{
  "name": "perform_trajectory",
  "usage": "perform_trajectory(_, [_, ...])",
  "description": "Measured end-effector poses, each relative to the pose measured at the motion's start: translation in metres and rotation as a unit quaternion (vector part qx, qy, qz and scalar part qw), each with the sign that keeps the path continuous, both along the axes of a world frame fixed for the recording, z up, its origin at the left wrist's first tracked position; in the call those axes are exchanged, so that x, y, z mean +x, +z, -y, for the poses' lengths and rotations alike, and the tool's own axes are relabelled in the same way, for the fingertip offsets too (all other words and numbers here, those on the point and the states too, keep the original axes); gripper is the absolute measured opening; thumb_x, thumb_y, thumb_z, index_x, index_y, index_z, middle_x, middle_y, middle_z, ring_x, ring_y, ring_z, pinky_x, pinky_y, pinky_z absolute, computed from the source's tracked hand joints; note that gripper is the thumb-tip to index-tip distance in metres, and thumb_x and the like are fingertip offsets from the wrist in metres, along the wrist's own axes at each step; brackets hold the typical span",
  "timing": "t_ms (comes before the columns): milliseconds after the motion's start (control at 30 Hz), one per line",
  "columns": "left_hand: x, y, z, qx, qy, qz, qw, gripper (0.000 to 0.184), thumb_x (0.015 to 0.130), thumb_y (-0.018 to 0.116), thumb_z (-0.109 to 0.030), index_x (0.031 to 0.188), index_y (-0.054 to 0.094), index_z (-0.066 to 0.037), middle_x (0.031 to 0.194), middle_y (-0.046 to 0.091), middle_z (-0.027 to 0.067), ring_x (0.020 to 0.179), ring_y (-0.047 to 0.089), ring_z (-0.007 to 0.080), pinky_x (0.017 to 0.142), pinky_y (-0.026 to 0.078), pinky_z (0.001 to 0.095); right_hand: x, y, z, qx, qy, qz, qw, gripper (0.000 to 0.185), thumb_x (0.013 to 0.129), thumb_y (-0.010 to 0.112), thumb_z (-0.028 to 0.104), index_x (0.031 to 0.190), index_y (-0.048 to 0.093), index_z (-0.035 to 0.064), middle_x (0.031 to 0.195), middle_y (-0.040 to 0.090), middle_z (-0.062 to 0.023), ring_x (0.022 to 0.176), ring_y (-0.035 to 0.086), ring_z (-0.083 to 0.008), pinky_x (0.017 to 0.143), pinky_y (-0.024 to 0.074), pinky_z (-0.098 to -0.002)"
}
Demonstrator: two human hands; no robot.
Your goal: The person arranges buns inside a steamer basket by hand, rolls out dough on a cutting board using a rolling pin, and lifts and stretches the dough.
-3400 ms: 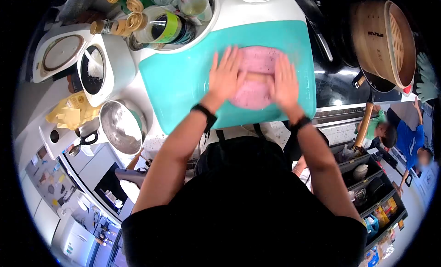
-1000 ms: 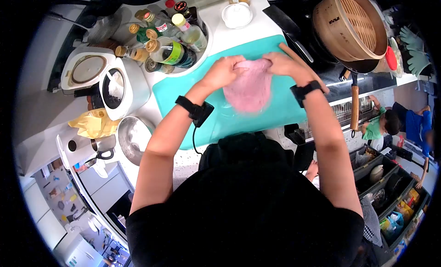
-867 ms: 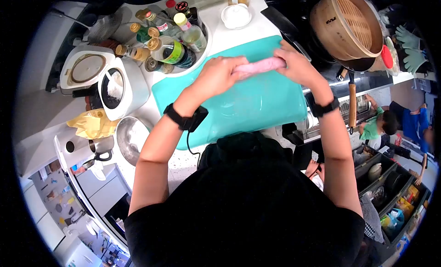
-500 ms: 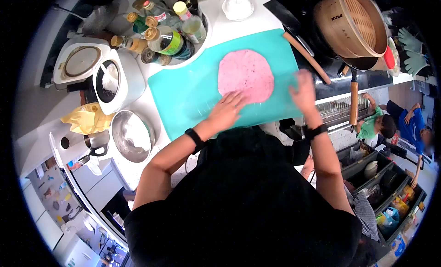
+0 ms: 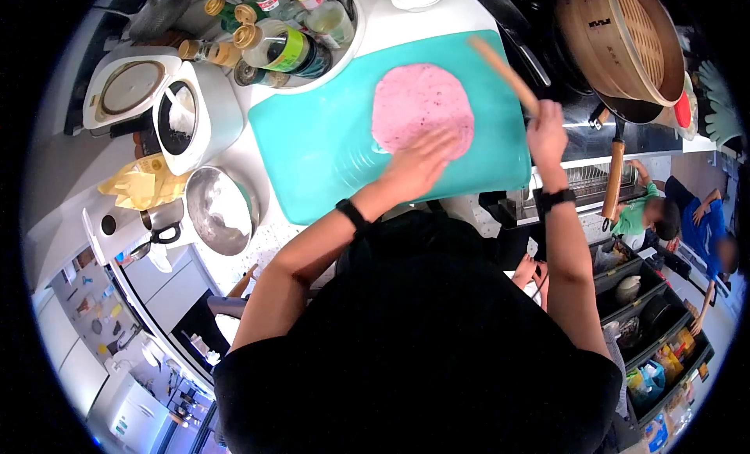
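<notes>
A flat, roughly round sheet of pink dough [image 5: 420, 103] with dark specks lies on the turquoise mat [image 5: 312, 157]. My left hand [image 5: 422, 163] rests on the dough's lower edge, palm down with the fingers stretched out. My right hand [image 5: 547, 130] is closed round the lower end of a wooden rolling pin [image 5: 504, 73], at the mat's right edge. The pin slants up and left over the mat's upper right corner, apart from the dough.
Bottles [image 5: 285, 52] crowd a white tray at the upper left. Left of the mat are a rice cooker [image 5: 207, 114] and a metal bowl [image 5: 221, 212]. A bamboo steamer [image 5: 613, 40] sits right, above a pan handle [image 5: 615, 177]. Two people [image 5: 707, 227] are at the far right.
The dough, lifted and folded between my hands earlier, now lies flat. My right hand has moved up and taken hold of the rolling pin; my left hand has slid right on the dough.
</notes>
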State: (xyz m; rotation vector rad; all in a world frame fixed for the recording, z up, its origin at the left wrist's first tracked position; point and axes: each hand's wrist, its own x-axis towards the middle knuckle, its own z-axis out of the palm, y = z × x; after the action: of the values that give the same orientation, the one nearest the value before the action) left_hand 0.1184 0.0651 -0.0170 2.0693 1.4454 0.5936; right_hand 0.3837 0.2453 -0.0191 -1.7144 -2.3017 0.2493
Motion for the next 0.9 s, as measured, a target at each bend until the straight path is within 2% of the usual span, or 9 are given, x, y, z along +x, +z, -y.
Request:
perform_trajectory(67, [-0.021, 0.016, 0.018, 0.057, 0.070, 0.048, 0.995, 0.058, 0.098, 0.057, -0.022, 0.152, 0.042, -0.008, 0.159, 0.039, 0.0133, 0.149, 0.033, 0.0315, 0.123, 0.022, 0.0513, -0.026, 0.009, 0.038, -0.029, 0.130, -0.002, 0.991, 0.026, 0.080, 0.059, 0.004, 0.105, 0.055, 0.0091, 0.103, 0.057, -0.0144, 0.099, 0.061, -0.0367, 0.075, 0.0543, -0.0496])
perform_trajectory(167, [-0.045, 0.016, 0.033, 0.104, 0.164, -0.058, 0.979, 0.059, 0.097, 0.058, -0.021, 0.152, 0.042, -0.005, 0.159, 0.039, 0.0151, 0.149, 0.032, 0.0342, 0.123, 0.022, 0.0513, -0.073, 0.018, 0.085, -0.099, 0.233, 0.064, 0.965, 0.031, 0.081, 0.060, 0.009, 0.112, 0.058, 0.0112, 0.108, 0.058, -0.0114, 0.101, 0.061, -0.0341, 0.086, 0.0522, -0.0483])
perform_trajectory(233, [-0.053, -0.010, 0.044, 0.053, 0.158, -0.160, 0.973, 0.064, 0.098, 0.058, -0.026, 0.153, 0.037, 0.000, 0.159, 0.037, 0.0192, 0.150, 0.030, 0.0352, 0.122, 0.022, 0.0514, -0.078, -0.001, 0.103, -0.067, 0.242, 0.053, 0.967, 0.039, 0.083, 0.061, 0.013, 0.121, 0.056, 0.0090, 0.117, 0.058, -0.0133, 0.110, 0.059, -0.0347, 0.095, 0.0479, -0.0500])
perform_trajectory(300, [-0.047, -0.028, 0.059, 0.023, 0.164, -0.173, 0.971, 0.067, 0.098, 0.058, -0.029, 0.153, 0.035, 0.002, 0.159, 0.035, 0.0206, 0.150, 0.029, 0.0357, 0.123, 0.022, 0.0513, -0.080, -0.012, 0.123, -0.038, 0.252, 0.039, 0.966, 0.047, 0.085, 0.062, 0.016, 0.130, 0.055, 0.0068, 0.127, 0.058, -0.0151, 0.119, 0.056, -0.0353, 0.104, 0.0436, -0.0517])
perform_trajectory(333, [-0.046, -0.034, 0.060, -0.008, 0.168, -0.188, 0.968, 0.071, 0.098, 0.057, -0.032, 0.154, 0.032, 0.005, 0.160, 0.034, 0.0221, 0.151, 0.028, 0.0362, 0.123, 0.022, 0.0512, -0.079, -0.013, 0.137, -0.028, 0.224, 0.027, 0.974, 0.055, 0.088, 0.061, 0.020, 0.138, 0.049, 0.0017, 0.138, 0.053, -0.0175, 0.130, 0.049, -0.0350, 0.111, 0.0360, -0.0531])
perform_trajectory(467, [-0.052, -0.042, 0.027, 0.000, 0.177, -0.131, 0.976, 0.075, 0.100, 0.053, -0.034, 0.157, 0.024, 0.005, 0.162, 0.027, 0.0255, 0.151, 0.025, 0.0394, 0.123, 0.020, 0.0538, -0.094, -0.035, 0.112, -0.025, 0.169, 0.032, 0.985, 0.070, 0.098, 0.054, 0.034, 0.151, 0.035, -0.0081, 0.159, 0.036, -0.0211, 0.150, 0.030, -0.0331, 0.122, 0.0209, -0.0548])
perform_trajectory(567, [-0.071, -0.055, -0.067, 0.045, 0.250, -0.180, 0.950, 0.071, 0.100, 0.053, -0.034, 0.154, 0.030, 0.005, 0.163, 0.028, 0.0232, 0.152, 0.025, 0.0358, 0.124, 0.019, 0.0499, -0.132, -0.051, 0.022, 0.035, 0.138, 0.074, 0.987, 0.065, 0.102, 0.044, 0.036, 0.150, 0.038, -0.0076, 0.158, 0.038, -0.0220, 0.150, 0.030, -0.0348, 0.123, 0.0190, -0.0555])
perform_trajectory(733, [-0.089, -0.056, -0.119, 0.085, 0.259, -0.220, 0.937, 0.069, 0.100, 0.052, -0.032, 0.154, 0.031, 0.005, 0.162, 0.029, 0.0244, 0.152, 0.025, 0.0356, 0.124, 0.017, 0.0502, -0.148, -0.058, -0.048, 0.026, 0.148, -0.046, 0.988, 0.059, 0.104, 0.042, 0.033, 0.146, 0.042, -0.0089, 0.156, 0.040, -0.0249, 0.149, 0.031, -0.0370, 0.124, 0.0191, -0.0528])
perform_trajectory(900, [-0.060, -0.042, -0.038, 0.040, 0.225, -0.146, 0.962, 0.066, 0.100, 0.051, -0.031, 0.153, 0.034, 0.005, 0.161, 0.032, 0.0238, 0.151, 0.028, 0.0346, 0.124, 0.018, 0.0501, -0.104, -0.034, 0.054, -0.016, 0.180, -0.003, 0.984, 0.061, 0.101, 0.049, 0.028, 0.149, 0.038, -0.0077, 0.159, 0.034, -0.0259, 0.149, 0.029, -0.0407, 0.123, 0.0204, -0.0532])
